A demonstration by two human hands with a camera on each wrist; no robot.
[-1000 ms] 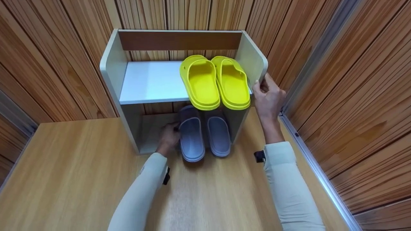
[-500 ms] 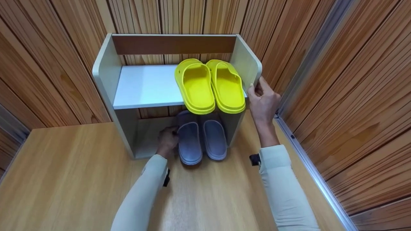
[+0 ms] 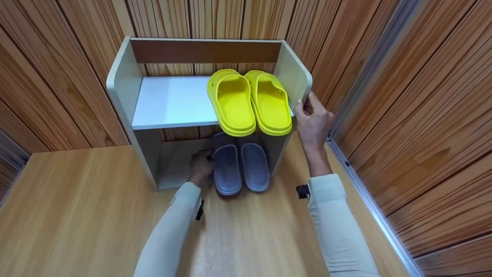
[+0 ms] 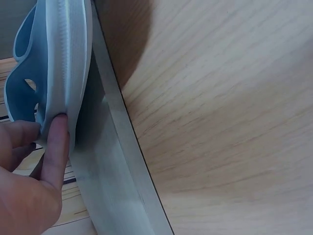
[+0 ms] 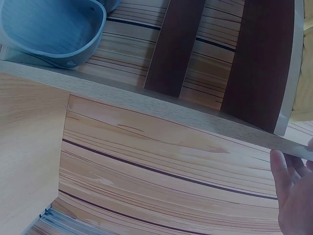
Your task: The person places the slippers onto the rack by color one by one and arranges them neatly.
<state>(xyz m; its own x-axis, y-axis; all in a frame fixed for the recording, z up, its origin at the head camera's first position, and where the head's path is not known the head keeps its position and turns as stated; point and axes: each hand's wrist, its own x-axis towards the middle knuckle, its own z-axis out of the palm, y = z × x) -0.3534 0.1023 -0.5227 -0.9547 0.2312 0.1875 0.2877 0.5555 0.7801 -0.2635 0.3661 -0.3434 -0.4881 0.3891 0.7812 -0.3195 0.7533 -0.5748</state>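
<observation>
Two grey slippers (image 3: 255, 167) stand side by side on the lower shelf of a small shoe rack (image 3: 175, 102), their heels jutting out over its front. My left hand (image 3: 201, 166) pinches the left grey slipper (image 3: 227, 171) at its outer side. In the left wrist view, a fingertip presses the sole's side while other fingers reach the upper (image 4: 24, 90), which has holes. My right hand (image 3: 315, 123) grips the front edge of the rack's right side panel (image 3: 294, 73). On the upper shelf sits a pair of yellow slippers (image 3: 235, 104), close to that panel.
The rack stands on a wood-toned surface (image 3: 84, 207) against a wood-panelled wall (image 3: 215, 19). A second panelled wall (image 3: 415, 127) rises close on the right, with a metal track (image 3: 371, 204) along its foot. Black wrist straps (image 3: 303, 191) show at both cuffs.
The left grey slipper has shifted slightly right, narrowing the gap to the other one. My left hand moved with it. The right hand keeps its place on the rack; the head view has shifted a little.
</observation>
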